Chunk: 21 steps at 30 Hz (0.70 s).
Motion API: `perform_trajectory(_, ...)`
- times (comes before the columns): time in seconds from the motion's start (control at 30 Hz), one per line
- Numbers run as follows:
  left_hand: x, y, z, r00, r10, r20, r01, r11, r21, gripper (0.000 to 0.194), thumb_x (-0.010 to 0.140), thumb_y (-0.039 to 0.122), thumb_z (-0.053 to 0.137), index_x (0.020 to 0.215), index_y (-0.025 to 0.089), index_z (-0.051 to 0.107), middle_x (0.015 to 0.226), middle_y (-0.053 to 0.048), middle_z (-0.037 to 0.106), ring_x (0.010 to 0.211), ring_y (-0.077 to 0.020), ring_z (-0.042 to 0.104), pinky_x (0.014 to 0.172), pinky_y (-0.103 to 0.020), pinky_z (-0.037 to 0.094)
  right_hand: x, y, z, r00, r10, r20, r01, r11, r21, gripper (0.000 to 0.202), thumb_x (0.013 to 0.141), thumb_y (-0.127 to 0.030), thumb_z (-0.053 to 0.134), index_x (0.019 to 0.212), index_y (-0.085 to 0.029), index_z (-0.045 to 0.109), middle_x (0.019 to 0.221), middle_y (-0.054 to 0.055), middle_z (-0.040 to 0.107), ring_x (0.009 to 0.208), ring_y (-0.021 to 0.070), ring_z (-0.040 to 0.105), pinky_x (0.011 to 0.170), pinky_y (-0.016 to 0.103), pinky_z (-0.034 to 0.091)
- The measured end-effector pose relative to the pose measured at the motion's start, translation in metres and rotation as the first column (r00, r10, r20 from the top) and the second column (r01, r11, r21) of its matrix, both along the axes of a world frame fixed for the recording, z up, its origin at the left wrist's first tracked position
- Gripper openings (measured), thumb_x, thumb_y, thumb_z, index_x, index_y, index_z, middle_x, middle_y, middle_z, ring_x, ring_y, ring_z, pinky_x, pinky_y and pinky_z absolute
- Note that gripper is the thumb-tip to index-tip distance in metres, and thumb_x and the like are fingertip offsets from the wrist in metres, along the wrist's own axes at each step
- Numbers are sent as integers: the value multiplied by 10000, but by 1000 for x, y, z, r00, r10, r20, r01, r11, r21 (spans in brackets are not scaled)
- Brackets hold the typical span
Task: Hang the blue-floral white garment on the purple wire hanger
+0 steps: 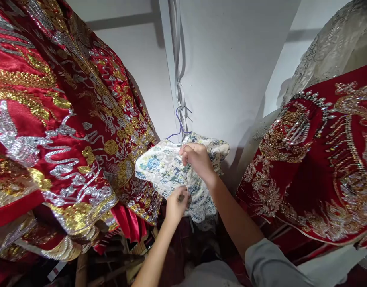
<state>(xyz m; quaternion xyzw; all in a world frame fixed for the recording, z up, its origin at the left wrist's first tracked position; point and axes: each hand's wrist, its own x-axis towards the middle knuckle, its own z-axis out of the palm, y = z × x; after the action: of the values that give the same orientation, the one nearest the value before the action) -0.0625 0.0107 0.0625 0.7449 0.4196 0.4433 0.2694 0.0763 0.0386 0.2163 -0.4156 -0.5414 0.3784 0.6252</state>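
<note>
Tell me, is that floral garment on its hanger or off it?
On: the purple hanger rises out of the floral garment at its neckline.

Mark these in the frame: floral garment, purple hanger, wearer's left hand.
Floral garment (168, 169): head view, on its patterned cloth.
Purple hanger (181, 128): head view, on the wire just below its hook.
Left hand (176, 204): head view, on the back of the hand.

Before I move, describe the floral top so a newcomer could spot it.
Find the white wall between the red embroidered garments. There on a purple hanger hangs the floral top, the left hand below the right hand. Unlike its red neighbours, it is white with blue flowers.
</note>
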Motion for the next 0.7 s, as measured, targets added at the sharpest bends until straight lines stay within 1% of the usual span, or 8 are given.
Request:
perform_trajectory(0.07,-3,13,43,993,5,116,-17,994,104,303,904,274,562,1181,204,663,829,-32,726,810,-190,688,869,-351,519,1,-2,-5,1000,-9,11,8,1000,22,257,832,-311,499,696,-164,659,440,-48,547,444,99,466,556,234,382)
perform_trajectory(0.17,-2,35,110,987,47,153,-93,946,311,405,929,291,566,1322,196,587,937,-49,717,819,-173,657,817,-341,522,3,-3,-8,999,-5,37,3,998,58,262,839,-300,489,691,-164,657,435,-51,534,449,103,477,568,234,384)
perform_trajectory(0.3,5,54,160,996,15,-82,22,902,431,190,949,270,543,1004,189,706,899,-44,707,811,-171,632,758,-307,487,4,6,-13,992,-37,120,28,997,72,262,868,-296,468,713,-175,640,456,-49,534,444,108,467,519,229,347)
perform_trajectory(0.4,2,55,165,995,81,-65,-40,874,485,147,940,246,561,898,173,681,856,-29,686,811,-167,612,773,-299,465,2,15,-35,963,-118,243,111,993,42,255,865,-256,465,658,-183,597,458,-47,511,443,107,450,510,236,330)
perform_trajectory(0.5,-19,59,155,933,215,289,-314,878,360,85,919,214,601,922,168,672,903,-9,663,868,-149,583,821,-280,444,-2,14,-74,953,-50,299,70,996,-55,285,862,-244,475,596,-184,557,438,-44,473,428,103,414,500,243,317)
perform_trajectory(0.57,-39,68,142,729,290,620,-422,904,73,35,902,174,628,909,162,660,891,14,630,863,-121,550,832,-245,433,-5,6,-101,972,33,233,1,989,-145,293,868,-254,475,595,-185,551,433,-43,474,422,103,407,496,243,321)
perform_trajectory(0.63,-56,80,122,470,361,806,-335,917,-215,94,926,147,585,836,156,610,793,32,578,767,-96,519,791,-217,444,-9,-6,-123,987,89,134,-60,977,-204,289,872,-273,482,605,-187,550,423,-47,471,415,103,408,491,240,326)
perform_trajectory(0.7,-67,91,99,318,419,850,-154,908,-390,198,970,144,482,779,167,532,700,35,534,659,-91,508,721,-217,474,-12,-18,-136,992,118,53,-104,972,-209,291,875,-300,495,611,-191,550,417,-53,460,411,102,414,484,234,328)
